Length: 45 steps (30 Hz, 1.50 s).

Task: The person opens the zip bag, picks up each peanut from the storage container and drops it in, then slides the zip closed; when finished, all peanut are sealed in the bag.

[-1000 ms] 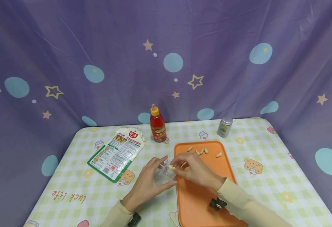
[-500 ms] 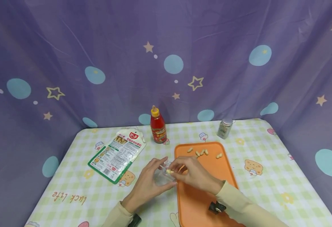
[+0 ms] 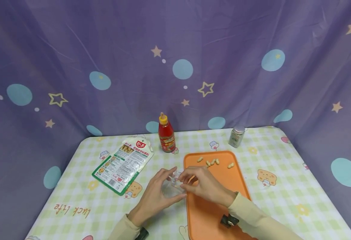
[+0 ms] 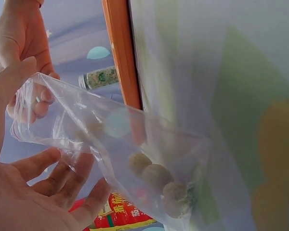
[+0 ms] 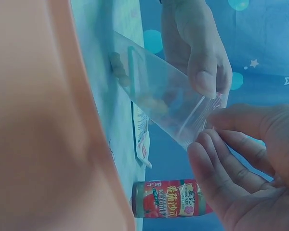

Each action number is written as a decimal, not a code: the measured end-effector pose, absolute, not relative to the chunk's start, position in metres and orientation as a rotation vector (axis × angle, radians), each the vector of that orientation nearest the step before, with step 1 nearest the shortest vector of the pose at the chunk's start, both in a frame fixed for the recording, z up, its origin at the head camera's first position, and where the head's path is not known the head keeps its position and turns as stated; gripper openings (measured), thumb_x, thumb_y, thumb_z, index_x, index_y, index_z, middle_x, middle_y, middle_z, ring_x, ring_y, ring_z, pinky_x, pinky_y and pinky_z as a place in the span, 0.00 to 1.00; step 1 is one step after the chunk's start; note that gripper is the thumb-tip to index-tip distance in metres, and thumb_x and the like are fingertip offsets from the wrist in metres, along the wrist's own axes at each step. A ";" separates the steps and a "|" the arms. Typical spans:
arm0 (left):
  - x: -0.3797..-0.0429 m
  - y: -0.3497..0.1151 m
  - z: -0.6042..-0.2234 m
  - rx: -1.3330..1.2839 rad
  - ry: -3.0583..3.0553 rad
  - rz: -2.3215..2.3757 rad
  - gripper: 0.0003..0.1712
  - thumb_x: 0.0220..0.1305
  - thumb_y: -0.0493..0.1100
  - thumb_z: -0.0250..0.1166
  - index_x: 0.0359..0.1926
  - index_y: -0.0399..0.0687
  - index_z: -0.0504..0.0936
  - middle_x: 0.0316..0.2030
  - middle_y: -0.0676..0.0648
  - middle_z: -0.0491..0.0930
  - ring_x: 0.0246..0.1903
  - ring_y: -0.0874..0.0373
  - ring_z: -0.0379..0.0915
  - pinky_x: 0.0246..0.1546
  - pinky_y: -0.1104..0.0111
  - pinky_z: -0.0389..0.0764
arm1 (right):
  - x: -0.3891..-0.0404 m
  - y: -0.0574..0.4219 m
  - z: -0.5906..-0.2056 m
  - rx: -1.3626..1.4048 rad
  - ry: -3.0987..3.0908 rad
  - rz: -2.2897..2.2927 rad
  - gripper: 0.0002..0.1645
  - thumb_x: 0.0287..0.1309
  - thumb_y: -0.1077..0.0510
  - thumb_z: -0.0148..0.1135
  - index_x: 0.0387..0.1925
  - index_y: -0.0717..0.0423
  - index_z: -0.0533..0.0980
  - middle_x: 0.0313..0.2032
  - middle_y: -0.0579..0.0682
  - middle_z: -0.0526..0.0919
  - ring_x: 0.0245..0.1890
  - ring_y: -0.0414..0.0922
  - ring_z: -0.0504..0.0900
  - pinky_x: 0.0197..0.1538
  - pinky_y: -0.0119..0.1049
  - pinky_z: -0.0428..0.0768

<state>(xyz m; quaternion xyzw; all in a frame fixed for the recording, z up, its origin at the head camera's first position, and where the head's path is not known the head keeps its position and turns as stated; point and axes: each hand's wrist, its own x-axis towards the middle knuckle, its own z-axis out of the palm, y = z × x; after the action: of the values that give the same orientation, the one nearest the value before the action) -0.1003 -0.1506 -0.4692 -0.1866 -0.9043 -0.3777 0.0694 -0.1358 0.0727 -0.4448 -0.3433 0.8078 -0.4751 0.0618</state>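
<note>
In the head view my left hand [image 3: 154,193] grips a clear plastic zip bag [image 3: 170,190] near its mouth, thumb on one side and fingers on the other. Several peanuts [image 4: 156,177] lie at the bag's bottom corner in the left wrist view. Higher inside the bag, a blurred peanut [image 5: 153,103] shows in the right wrist view. My right hand [image 3: 207,185] is at the bag's mouth, its bent fingertips by the rim with no peanut visible between them. More peanuts [image 3: 217,161] lie at the far end of the orange tray [image 3: 211,213].
A red ketchup bottle [image 3: 166,136] with a yellow cap stands behind the hands. At the back right stands a small spice jar [image 3: 236,137]. A white and green seasoning pouch [image 3: 122,166] lies flat on the left of the checked tablecloth [image 3: 73,186].
My right hand brought a peanut to the bag's mouth and let it go; it is now inside the bag. The left hand keeps its hold on the bag.
</note>
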 end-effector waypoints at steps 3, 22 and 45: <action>-0.100 -0.151 -0.469 -0.554 -2.728 -1.141 0.52 0.49 0.69 0.80 0.72 0.59 0.74 0.51 0.54 0.81 0.50 0.63 0.78 0.53 0.60 0.82 | -0.136 0.074 -0.445 -1.049 2.444 -1.445 0.08 0.63 0.60 0.72 0.44 0.54 0.86 0.41 0.50 0.90 0.37 0.33 0.85 0.43 0.30 0.86; -0.100 -0.154 -0.470 -0.543 -2.727 -1.113 0.52 0.49 0.70 0.79 0.72 0.60 0.74 0.51 0.51 0.82 0.46 0.64 0.76 0.50 0.60 0.82 | -0.143 0.097 -0.461 -0.956 2.554 -1.418 0.07 0.63 0.61 0.72 0.43 0.50 0.86 0.39 0.46 0.90 0.37 0.33 0.85 0.41 0.30 0.85; -0.101 -0.158 -0.474 -0.504 -2.768 -1.028 0.53 0.47 0.71 0.80 0.72 0.58 0.75 0.48 0.53 0.82 0.42 0.69 0.74 0.46 0.67 0.80 | -0.178 0.149 -0.501 -0.787 2.780 -1.390 0.07 0.57 0.68 0.74 0.37 0.56 0.86 0.34 0.50 0.90 0.31 0.37 0.86 0.36 0.30 0.85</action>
<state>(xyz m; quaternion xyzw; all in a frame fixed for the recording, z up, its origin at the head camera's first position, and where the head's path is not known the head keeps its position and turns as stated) -0.1014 -0.1579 -0.4736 -0.1679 -0.9216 -0.3423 0.0731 -0.1781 0.1494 -0.5015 -0.2453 0.8667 -0.4332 -0.0321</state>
